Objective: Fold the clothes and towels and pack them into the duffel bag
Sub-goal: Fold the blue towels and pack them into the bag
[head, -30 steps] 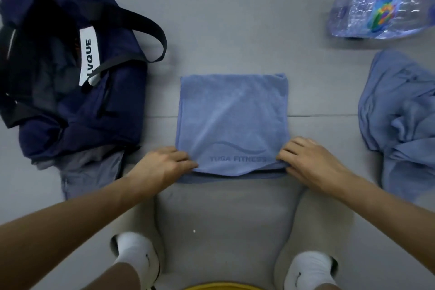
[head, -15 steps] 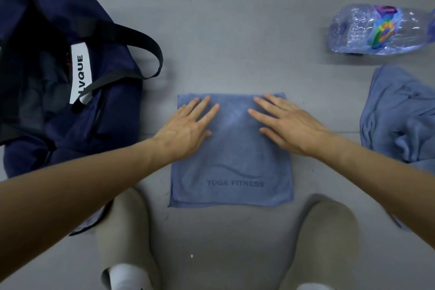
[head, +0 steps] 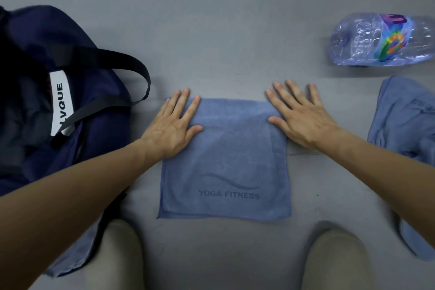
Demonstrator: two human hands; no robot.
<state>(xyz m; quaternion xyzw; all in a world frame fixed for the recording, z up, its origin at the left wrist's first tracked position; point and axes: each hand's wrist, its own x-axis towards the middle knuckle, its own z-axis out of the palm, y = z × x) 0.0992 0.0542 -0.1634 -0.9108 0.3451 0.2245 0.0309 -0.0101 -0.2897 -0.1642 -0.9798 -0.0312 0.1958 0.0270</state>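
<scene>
The left hand [head: 173,126] lies flat with its fingers straight and spread, pressing the upper left corner of a folded, square blue terry towel [head: 226,162] printed with "YOGA FITNESS". Its fingertips run just past the towel's top edge onto the grey floor [head: 223,30]. The right hand [head: 300,115] mirrors it at the upper right corner, palm down, fingers straight and fanned, partly on the towel's right edge and partly on the floor beside it. Neither hand grips anything.

The towel sits in the middle of the frame, flat on the floor, its lettering near the bottom edge, where a lower layer peeks out along the left and bottom. At the left of the frame a navy fabric duffel bag [head: 98,125] with black webbing straps and a white label lies slumped, just beside the left forearm and apart from the towel. At the right edge a second blue towel, crumpled [head: 404,120], lies loose. Above it, in the upper right, a clear plastic water bottle with a colourful label [head: 376,40] rests on its side. The person's knees in beige trousers [head: 115,256] fill the bottom of the frame.
</scene>
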